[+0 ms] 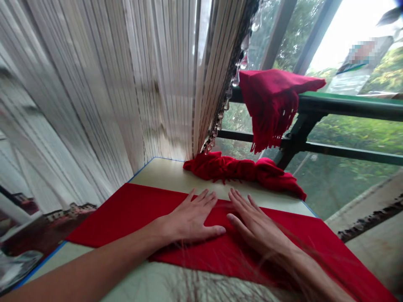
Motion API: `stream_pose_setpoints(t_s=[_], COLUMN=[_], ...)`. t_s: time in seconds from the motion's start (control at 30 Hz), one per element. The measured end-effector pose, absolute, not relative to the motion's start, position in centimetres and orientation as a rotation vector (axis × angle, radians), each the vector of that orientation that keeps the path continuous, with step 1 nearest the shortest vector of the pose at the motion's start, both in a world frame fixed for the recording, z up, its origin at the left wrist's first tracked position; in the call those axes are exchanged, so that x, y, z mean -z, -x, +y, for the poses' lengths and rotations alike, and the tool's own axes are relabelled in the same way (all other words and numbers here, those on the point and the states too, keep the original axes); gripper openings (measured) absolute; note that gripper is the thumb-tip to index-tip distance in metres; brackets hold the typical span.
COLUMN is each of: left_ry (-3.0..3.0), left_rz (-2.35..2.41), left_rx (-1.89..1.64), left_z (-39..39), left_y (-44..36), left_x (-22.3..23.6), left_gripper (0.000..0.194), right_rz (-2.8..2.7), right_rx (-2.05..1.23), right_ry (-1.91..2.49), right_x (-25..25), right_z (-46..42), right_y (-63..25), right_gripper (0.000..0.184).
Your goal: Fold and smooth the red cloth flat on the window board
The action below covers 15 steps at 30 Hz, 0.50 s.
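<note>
A red cloth (126, 214), folded into a long flat band, lies across a pale table (163, 173) with blue edging. My left hand (193, 216) rests on it palm down, fingers stretched toward the far edge of the cloth. Beside it, my right hand (252, 218) also lies flat on the cloth, its fingers a little apart. The two thumbs point toward each other with a gap of red cloth between them. Neither hand grips anything. Blurred strands of hair cover part of the near cloth and my right forearm.
At the table's far side lies a bunched red fringed cloth (245, 170). Another red fringed scarf (270, 100) hangs over a dark green rail (352, 107) by the window. Sheer striped curtains (103, 84) hang at the left, with beaded trim. A plastic packet (352, 79) stands on the rail.
</note>
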<state>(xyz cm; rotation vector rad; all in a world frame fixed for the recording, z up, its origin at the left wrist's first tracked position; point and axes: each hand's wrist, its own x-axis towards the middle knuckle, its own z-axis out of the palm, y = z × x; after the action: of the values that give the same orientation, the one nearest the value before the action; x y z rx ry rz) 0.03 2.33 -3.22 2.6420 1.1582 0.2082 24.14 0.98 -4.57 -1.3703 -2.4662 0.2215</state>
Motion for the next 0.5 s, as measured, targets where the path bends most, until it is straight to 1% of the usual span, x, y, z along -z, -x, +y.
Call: stream_pose_setpoints(t_s=[0.17, 0.3, 0.5], left_ry=[-2.651, -2.661, -2.637], left_rz=[1.171, 1.175, 1.166], left_rx=[-0.220, -0.219, -0.213], left_z=[2.35, 2.29, 2.29], left_y=[-0.04, -0.09, -0.15], left_x=[3.24, 3.03, 2.95], left_gripper=[0.096, 0.093, 0.095], right_rz=[-2.460, -2.468, -2.467], right_rx=[-0.245, -0.276, -0.282], right_ry=[1.382, 1.357, 1.393], right_x=[4.33, 4.33, 4.11], right_z=[0.89, 0.98, 0.84], right_y=[-23.97, -24.14, -24.16], right_gripper=[0.072, 0.066, 0.068])
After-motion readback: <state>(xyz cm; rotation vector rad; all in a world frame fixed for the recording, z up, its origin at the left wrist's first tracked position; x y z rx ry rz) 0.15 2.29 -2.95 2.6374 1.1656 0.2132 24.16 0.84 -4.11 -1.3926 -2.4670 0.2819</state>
